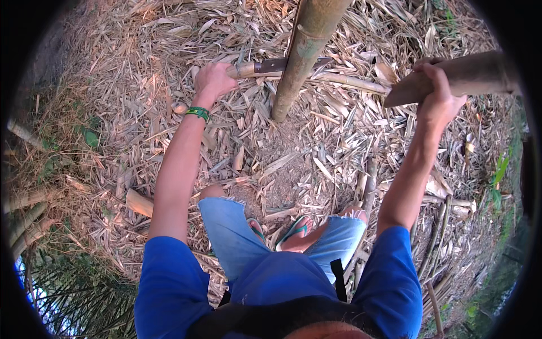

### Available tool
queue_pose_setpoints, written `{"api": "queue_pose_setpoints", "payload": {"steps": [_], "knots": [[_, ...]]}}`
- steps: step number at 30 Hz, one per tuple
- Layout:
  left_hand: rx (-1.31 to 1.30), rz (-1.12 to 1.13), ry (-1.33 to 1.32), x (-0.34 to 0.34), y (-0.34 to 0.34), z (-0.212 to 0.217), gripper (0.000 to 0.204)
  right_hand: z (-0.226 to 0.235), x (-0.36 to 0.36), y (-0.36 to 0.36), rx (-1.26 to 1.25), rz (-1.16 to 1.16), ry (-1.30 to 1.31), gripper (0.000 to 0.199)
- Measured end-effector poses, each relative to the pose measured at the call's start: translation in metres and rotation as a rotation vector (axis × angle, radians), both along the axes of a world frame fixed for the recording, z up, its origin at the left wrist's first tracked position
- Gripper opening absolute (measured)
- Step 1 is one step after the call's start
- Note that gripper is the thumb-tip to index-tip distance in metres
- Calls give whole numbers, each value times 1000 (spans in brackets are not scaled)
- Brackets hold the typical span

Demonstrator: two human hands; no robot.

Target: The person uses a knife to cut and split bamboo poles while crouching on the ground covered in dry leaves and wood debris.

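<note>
My left hand (214,82) is closed round the wooden handle of a machete (272,65). Its dark blade crosses an upright bamboo pole (299,68), with the tip showing on the pole's right side. A dark line runs along the pole's upper left edge; whether the blade sits in a split or passes behind is unclear. The pole leans slightly, its lower end down at the littered ground. At the right, my right hand (440,93) is wrapped round a thick bamboo piece (480,74) with a slanted cut end, lying nearly level and running out of view.
Dry bamboo leaves and chips (333,141) cover the ground. A thin bamboo stick (358,83) lies beyond the pole. A cut bamboo piece (139,203) lies by my left elbow, and several poles (443,226) lie at the right. My sandalled feet (293,233) are below the pole.
</note>
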State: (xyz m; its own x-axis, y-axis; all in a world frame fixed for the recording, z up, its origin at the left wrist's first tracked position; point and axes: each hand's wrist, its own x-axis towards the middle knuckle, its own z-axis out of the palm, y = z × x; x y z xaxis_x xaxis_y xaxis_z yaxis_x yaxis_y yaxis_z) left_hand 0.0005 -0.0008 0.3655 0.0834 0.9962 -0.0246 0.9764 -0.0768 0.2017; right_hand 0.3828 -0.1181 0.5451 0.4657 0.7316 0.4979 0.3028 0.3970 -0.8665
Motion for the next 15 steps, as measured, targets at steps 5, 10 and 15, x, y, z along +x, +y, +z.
{"api": "queue_pose_setpoints", "payload": {"steps": [5,10,15], "knots": [[-86,4,0,2,13,-4,46,-311,-16,-61,-932,210,-182,36],[127,9,100,-32,-24,2,50,-156,-37,-77,-588,121,-83,30],[126,-35,27,-3,-34,8,45,27,-66,-101,26,11,-205,25]]}}
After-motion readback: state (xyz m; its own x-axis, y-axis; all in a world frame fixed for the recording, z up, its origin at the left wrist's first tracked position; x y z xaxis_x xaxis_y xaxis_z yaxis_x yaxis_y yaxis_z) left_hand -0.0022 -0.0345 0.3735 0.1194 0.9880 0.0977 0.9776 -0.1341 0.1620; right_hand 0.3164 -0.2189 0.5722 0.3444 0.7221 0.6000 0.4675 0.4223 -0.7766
